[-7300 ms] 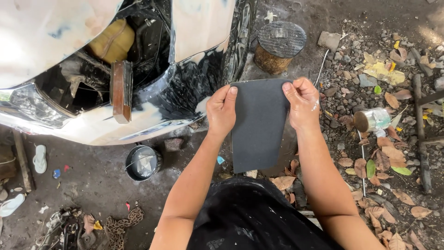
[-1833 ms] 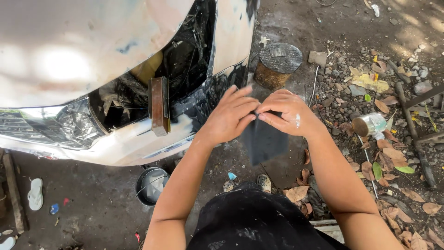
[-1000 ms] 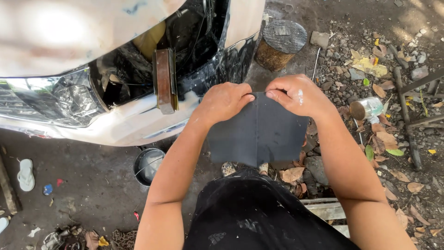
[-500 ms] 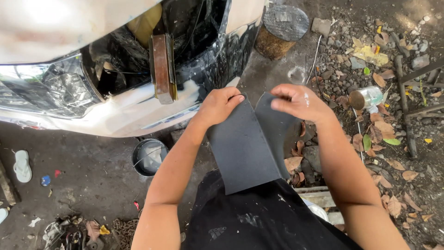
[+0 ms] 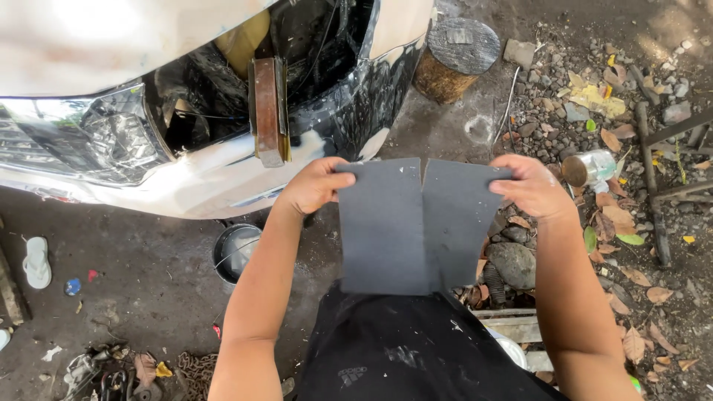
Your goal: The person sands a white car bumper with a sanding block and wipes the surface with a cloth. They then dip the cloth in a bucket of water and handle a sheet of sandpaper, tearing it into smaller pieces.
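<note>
I hold a dark grey sheet of sandpaper [image 5: 416, 223] up in front of me, split down its middle from the top edge. My left hand [image 5: 312, 186] grips the top left corner of the left half. My right hand [image 5: 531, 186] grips the top right corner of the right half. The two halves still join near the bottom, above my black shirt. Behind the sheet is the silver front of a car [image 5: 111, 89] with an open cavity and a rusty brown bracket [image 5: 269, 111].
A small metal bucket [image 5: 236, 249] stands on the dirt under the bumper. A round log stump [image 5: 454, 56] stands at the back, with a tin can [image 5: 590, 169], stones and dry leaves to the right. A sandal [image 5: 36, 261] lies far left, a chain [image 5: 194, 371] at the bottom.
The sheet was whole, then folded between my hands, then opened. Now my hands have moved apart and the sheet is torn along its middle from the top.
</note>
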